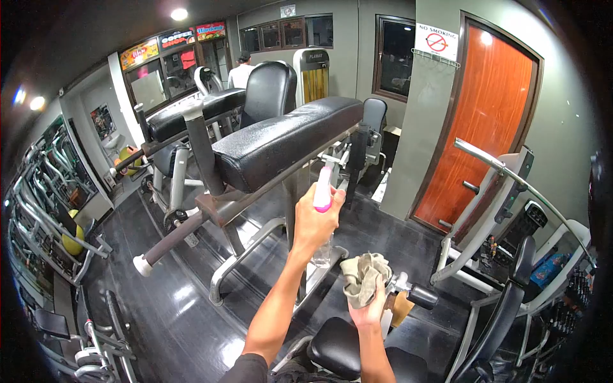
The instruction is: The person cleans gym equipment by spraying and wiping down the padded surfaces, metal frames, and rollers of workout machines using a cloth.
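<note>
My left hand [314, 222] is raised in front of me, closed around the neck of a spray bottle [324, 186] with a white and pink trigger head. Part of the clear bottle body shows below the hand. Ahead of the nozzle is the long black padded bench [290, 140] of an exercise machine, its vinyl surface shiny; whether any spray is in the air I cannot tell. Lower and to the right, my right hand [368, 311] grips a crumpled grey-beige cloth [364, 279]. Beside the cloth sticks out a black-handled metal bar [421, 296].
A black seat [335, 345] lies just below my hands. White-framed machines [485, 159] stand right, before an orange wooden door [476, 121]. More machines [48, 198] line the left. A person [241, 73] in white is at the back. Dark flooring [159, 306] runs between.
</note>
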`<state>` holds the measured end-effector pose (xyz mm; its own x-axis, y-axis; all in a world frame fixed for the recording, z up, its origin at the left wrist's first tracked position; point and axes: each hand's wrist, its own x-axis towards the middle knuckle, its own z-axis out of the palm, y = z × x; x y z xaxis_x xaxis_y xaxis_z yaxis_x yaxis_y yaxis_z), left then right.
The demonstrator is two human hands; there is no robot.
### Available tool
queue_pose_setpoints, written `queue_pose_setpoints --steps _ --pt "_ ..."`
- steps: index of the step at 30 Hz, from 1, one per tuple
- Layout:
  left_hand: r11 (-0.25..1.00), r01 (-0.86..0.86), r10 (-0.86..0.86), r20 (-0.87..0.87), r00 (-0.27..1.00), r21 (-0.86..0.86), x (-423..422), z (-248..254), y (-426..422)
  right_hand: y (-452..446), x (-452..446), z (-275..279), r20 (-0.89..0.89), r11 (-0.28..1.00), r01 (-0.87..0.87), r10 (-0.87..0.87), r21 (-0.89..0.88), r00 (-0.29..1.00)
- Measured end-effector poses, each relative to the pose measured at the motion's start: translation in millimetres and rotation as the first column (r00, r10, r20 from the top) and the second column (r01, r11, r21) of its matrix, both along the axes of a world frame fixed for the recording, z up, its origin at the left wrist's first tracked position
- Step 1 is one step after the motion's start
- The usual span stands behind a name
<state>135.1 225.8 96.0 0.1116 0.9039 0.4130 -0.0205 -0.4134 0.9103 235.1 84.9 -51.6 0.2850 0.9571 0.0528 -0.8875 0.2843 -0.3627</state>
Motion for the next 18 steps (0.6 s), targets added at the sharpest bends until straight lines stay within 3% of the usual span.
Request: queue_pose_setpoints --steps 2,5,7,11,13,15,16,18 --pt "0.999 0.053 -0.053 -0.018 0.998 -0.008 -3.1 -0.4 -3.5 17.1 -3.1 5.9 -0.022 0.998 0.056 -0.056 -0.001 0.998" --pt "0.990 0.112 -0.109 -0.036 0.993 0.083 -19.7 -0.1 -24.0 60.7 -0.6 20.3 0.014 0.998 -0.007 0.006 0.061 1.000" --pt "0.987 0.161 -0.160 -0.019 0.987 0.029 -38.3 -2.2 -41.9 89.8 -4.4 52.3 0.042 0.999 -0.030 0.029 0.016 0.999" --pt "0.992 0.123 -0.124 0.157 0.980 0.013 -68.8 -6.6 -66.1 155.0 -40.6 98.5 0.326 0.947 0.243 -0.302 0.211 0.896" --pt "0.993 0.100 -0.106 0.121 0.987 0.058 -85.6 -9.2 -67.4 206.5 -69.7 105.1 0.504 0.738 0.347 -0.658 0.579 0.559" --pt "0.995 0.017 -0.020 0.035 0.999 0.096 -100.3 -4.8 -71.1 198.6 -81.3 158.7 0.424 0.424 0.044 -0.906 0.905 0.009" --pt "0.995 -0.007 0.002 0.053 0.999 0.096 -105.7 -8.2 -71.0 209.3 -77.9 160.3 0.426 0.426 0.048 -0.905 0.904 0.005" --pt "0.993 -0.043 0.034 0.083 0.996 0.109 -117.2 -11.1 -72.1 236.1 -70.6 152.3 0.176 0.196 -0.145 -0.975 0.970 -0.138"
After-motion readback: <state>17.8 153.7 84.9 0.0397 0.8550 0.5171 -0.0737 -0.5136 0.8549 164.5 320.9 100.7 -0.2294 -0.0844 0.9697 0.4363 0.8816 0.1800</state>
